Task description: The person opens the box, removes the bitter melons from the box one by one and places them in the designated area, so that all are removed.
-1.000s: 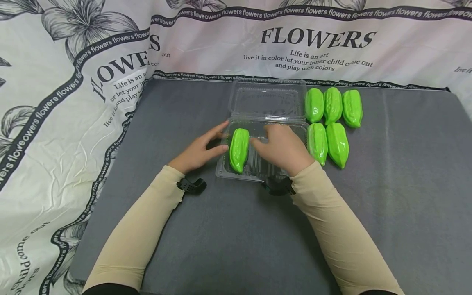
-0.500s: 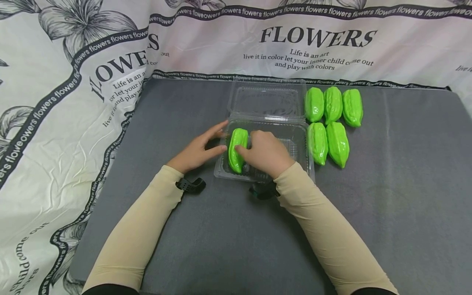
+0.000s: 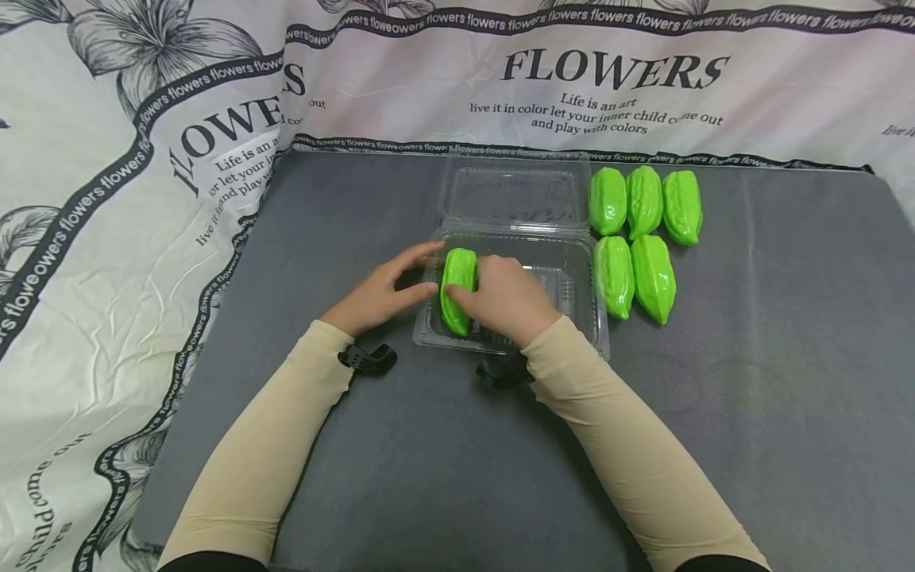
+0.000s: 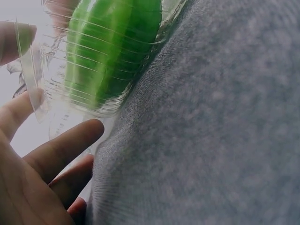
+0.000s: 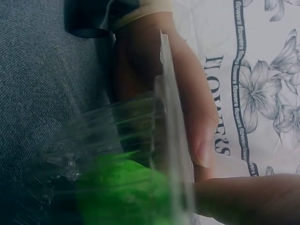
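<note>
A ridged green starfruit (image 3: 457, 278) lies lengthwise at the left side of a clear plastic clamshell box (image 3: 572, 286), whose lid (image 3: 513, 191) is folded back. My right hand (image 3: 511, 295) reaches inside, fingers curled at the fruit's right side and thumb over its near part; the curled fingertips are hidden. At the box's left wall rests my left hand (image 3: 379, 295), fingers and thumb spread and nearly straight. Through the ribbed wall, the left wrist view shows the starfruit (image 4: 110, 51) close by. In the right wrist view it is a blurred green shape (image 5: 122, 192).
Several more green starfruits (image 3: 654, 278) stand in two rows just right of the box, the far row (image 3: 645, 199) beside the lid. Grey cloth (image 3: 429, 461) covers the table. A white flower-printed curtain (image 3: 386, 87) hangs along the back and left.
My right hand has moved left from the box's middle onto the starfruit, which has shifted slightly left. My left hand stays at the box's left wall.
</note>
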The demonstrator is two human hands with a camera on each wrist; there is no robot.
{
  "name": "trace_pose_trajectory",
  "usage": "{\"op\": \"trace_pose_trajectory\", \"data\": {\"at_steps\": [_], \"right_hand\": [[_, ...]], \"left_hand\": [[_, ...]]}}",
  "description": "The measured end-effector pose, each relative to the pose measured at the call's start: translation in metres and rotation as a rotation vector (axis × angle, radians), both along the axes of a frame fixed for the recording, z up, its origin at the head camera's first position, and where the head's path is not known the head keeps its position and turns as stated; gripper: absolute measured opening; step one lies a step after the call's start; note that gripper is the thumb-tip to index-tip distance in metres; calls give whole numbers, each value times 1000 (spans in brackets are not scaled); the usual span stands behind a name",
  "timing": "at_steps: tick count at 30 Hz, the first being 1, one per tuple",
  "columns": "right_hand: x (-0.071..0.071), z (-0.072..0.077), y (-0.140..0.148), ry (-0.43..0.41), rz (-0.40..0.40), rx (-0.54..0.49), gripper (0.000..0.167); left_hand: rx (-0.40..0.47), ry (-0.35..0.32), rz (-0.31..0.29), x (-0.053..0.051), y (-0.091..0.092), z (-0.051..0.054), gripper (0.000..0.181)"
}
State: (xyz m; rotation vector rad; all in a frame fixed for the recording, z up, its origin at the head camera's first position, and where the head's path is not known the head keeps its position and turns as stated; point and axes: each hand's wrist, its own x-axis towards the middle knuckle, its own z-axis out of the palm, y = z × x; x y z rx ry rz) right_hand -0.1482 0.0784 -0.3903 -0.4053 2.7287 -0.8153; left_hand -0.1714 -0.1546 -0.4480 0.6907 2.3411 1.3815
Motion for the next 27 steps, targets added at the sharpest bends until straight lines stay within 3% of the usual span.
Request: {"op": "trace_pose_trajectory", "data": {"at_steps": [11, 27], "right_hand": [[0, 0, 1, -7, 2, -37, 31], [3, 9, 20, -33, -32, -33, 33]], "left_hand": [[-1, 12, 4, 0, 1, 0, 65], [29, 25, -10, -2, 0, -3, 71]]}}
